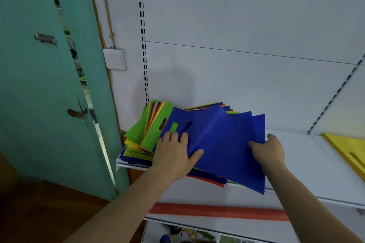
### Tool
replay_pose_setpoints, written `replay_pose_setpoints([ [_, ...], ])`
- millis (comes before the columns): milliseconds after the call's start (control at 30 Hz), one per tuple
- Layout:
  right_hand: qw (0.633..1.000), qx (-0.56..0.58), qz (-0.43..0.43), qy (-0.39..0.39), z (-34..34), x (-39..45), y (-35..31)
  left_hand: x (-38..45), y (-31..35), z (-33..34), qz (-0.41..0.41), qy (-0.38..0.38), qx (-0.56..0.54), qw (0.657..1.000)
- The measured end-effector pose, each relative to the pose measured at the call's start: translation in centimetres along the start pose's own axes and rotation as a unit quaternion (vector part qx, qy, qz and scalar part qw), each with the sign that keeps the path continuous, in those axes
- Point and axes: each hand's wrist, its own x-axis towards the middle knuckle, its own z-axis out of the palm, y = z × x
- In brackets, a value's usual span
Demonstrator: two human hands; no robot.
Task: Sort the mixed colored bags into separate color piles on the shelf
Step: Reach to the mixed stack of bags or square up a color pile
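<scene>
Both hands are working at centre frame: the left hand (173,151) is pressing flat on the mixed pile (150,134), the right hand (269,149) is pinching a blue bag (225,140). A yellow bag (347,150) is lying on the shelf (308,167) at right, a green door (39,85) standing at left.

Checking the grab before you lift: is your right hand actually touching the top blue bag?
Touching. The head view shows the right hand pinching the right edge of the top blue bag, fingers curled behind it and the thumb on its front.
</scene>
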Motion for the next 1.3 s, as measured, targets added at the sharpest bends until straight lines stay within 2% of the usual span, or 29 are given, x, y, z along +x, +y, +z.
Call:
replay_pose_setpoints([
  [100,0.997,-0.068,-0.031,-0.032,-0.4,-0.1,-0.2,0.3,-1.0,-0.4,-0.017,-0.018,0.022,0.999],
  [200,0.984,-0.125,-0.122,0.023,-0.3,-0.2,0.1,0.7,-2.0,-0.6,-0.029,-0.031,0.033,0.999],
  [400,0.976,-0.017,-0.191,0.098,-1.0,-1.0,-0.9,1.9,-2.1,-1.0,-0.050,0.037,-0.001,0.998],
  [500,0.970,0.055,-0.213,0.106,-1.7,-1.3,-1.1,3.3,-2.9,-1.2,-0.074,0.086,-0.109,0.988],
  [567,0.965,0.088,-0.224,0.101,-2.2,-1.6,-1.0,4.8,-3.6,-1.9,-0.105,0.081,-0.261,0.956],
  [667,0.960,0.108,-0.239,0.100,-3.1,-1.8,-1.1,7.0,-4.2,-3.2,-0.119,0.030,-0.517,0.847],
  [733,0.959,0.105,-0.241,0.103,-3.6,-1.9,-1.1,8.1,-4.4,-3.6,-0.117,0.024,-0.595,0.795],
  [767,0.959,0.099,-0.243,0.106,-3.8,-2.0,-1.1,8.5,-4.4,-3.6,-0.114,0.043,-0.604,0.788],
  [867,0.957,0.088,-0.246,0.123,-4.2,-2.2,-1.2,9.1,-3.8,-3.6,-0.095,0.103,-0.595,0.791],
  [933,0.956,0.100,-0.239,0.134,-4.3,-2.3,-1.5,9.0,-3.5,-3.9,-0.071,0.118,-0.610,0.780],
  [1100,0.955,0.126,-0.234,0.131,-3.4,-3.4,-1.6,7.7,-3.5,-3.3,-0.042,0.127,-0.614,0.778],
  [1233,0.969,0.065,-0.217,0.101,-1.9,-3.8,-0.5,6.7,-3.0,-1.7,-0.036,0.095,-0.640,0.762],
  [1300,0.969,0.042,-0.214,0.117,-1.8,-3.5,-0.6,7.0,-2.9,-2.2,-0.036,0.116,-0.611,0.782],
])
